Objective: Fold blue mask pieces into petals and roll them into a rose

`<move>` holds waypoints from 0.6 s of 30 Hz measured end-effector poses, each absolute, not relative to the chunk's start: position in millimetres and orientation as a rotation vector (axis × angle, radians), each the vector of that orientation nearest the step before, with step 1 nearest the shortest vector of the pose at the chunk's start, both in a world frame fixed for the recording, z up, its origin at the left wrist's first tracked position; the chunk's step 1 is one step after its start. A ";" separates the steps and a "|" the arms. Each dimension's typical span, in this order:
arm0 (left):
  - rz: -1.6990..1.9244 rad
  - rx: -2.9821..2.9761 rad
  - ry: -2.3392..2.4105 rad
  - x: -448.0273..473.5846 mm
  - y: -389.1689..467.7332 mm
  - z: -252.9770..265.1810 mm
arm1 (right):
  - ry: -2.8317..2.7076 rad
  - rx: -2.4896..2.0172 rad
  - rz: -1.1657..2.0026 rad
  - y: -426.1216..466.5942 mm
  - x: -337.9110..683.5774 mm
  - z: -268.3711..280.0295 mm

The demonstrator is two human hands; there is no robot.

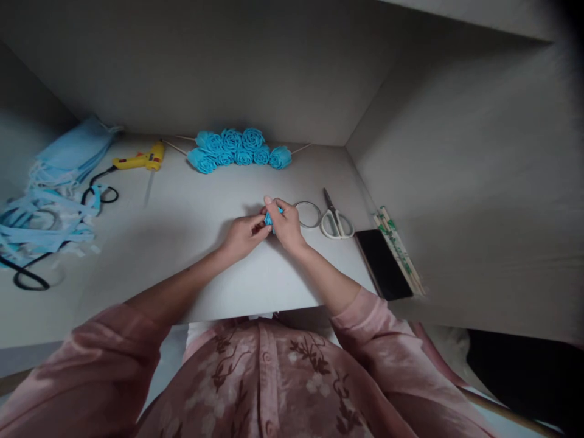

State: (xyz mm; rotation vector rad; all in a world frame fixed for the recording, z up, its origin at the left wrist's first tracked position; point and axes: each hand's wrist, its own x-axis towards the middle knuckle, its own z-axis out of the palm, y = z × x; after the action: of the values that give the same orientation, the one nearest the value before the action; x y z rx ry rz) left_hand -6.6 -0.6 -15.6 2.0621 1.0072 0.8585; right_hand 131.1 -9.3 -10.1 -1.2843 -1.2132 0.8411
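Over the middle of the white table, both my hands close around a small blue flower [269, 219], mostly hidden by fingers. From the left, my left hand [244, 236] pinches its side with thumb and fingertips. My right hand [287, 226] wraps it from the right, thumb pointing up over the top. Just beyond my right hand lies a roll of tape [308, 215], seen as a thin ring. Scissors [336, 219] with white handles rest to its right, blades pointing away. A row of finished blue flowers [232, 140] on thin sticks lies at the back.
A yellow glue gun [141, 159] with a black cord lies back left. Blue face masks [75, 149] are stacked at the far left, with a heap of cut blue and white strips [43, 222] before them. At right are a black phone [384, 263] and wrapped chopsticks [401, 249] along the wall.
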 end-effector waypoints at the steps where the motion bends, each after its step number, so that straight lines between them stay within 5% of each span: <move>1: 0.866 2.063 1.002 -7.7 -0.7 -14.5 | -1.218 -1.300 0.794 -9.1 132.9 -9.0; 9: 1.150 1.732 1.018 -13.8 5.4 -14.3 | -1.044 -1.252 1.124 -13.3 127.4 1.2; 18: 0.988 1.860 0.771 -8.8 -3.3 -18.7 | -1.142 -1.262 1.152 -21.5 111.9 0.3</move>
State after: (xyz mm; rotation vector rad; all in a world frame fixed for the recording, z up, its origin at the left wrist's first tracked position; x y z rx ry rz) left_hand -8.8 -3.3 -18.7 1.8598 0.7707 0.9881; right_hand 111.9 -21.5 0.3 -1.2621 -1.1424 1.1515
